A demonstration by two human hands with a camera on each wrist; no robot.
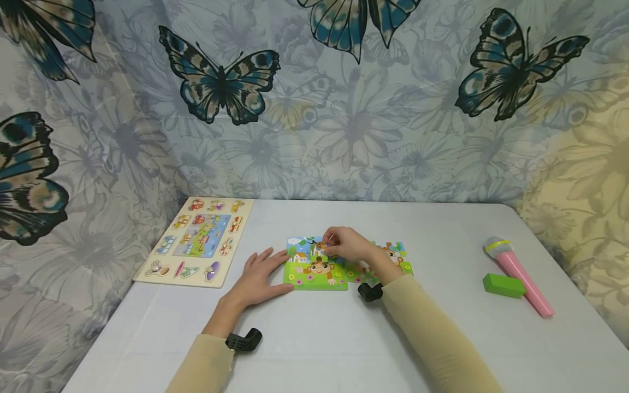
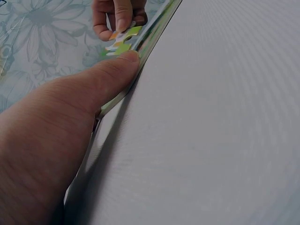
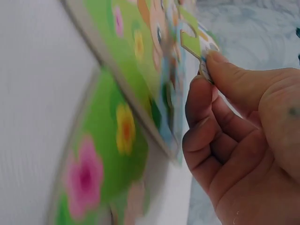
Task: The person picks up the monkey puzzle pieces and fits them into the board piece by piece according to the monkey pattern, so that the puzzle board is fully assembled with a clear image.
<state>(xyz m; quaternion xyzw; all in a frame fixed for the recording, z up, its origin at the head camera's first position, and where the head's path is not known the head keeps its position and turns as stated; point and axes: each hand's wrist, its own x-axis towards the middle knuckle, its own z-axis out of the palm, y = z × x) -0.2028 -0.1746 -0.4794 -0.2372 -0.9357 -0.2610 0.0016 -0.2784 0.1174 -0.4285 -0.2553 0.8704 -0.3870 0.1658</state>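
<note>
A jigsaw puzzle board [image 1: 314,281] with a cartoon monkey on green grass lies at the middle of the white table. My left hand [image 1: 257,281] rests at its left side, fingers spread and straight, the thumb touching the lower left corner. Above the board, my right hand [image 1: 349,244] pinches a puzzle piece [image 3: 190,42] between thumb and fingers; the piece is tilted, with a green part and a cut-out notch. Partly under my right forearm lies a second monkey picture [image 1: 407,267], against the board's right side.
A wooden board [image 1: 167,274] with small colourful pictures lies at the left back of the table. On the right are a pink toy microphone [image 1: 528,284] and a green block [image 1: 504,285] touching or close beside it. Butterfly-patterned fabric [image 1: 354,158] hangs behind the table.
</note>
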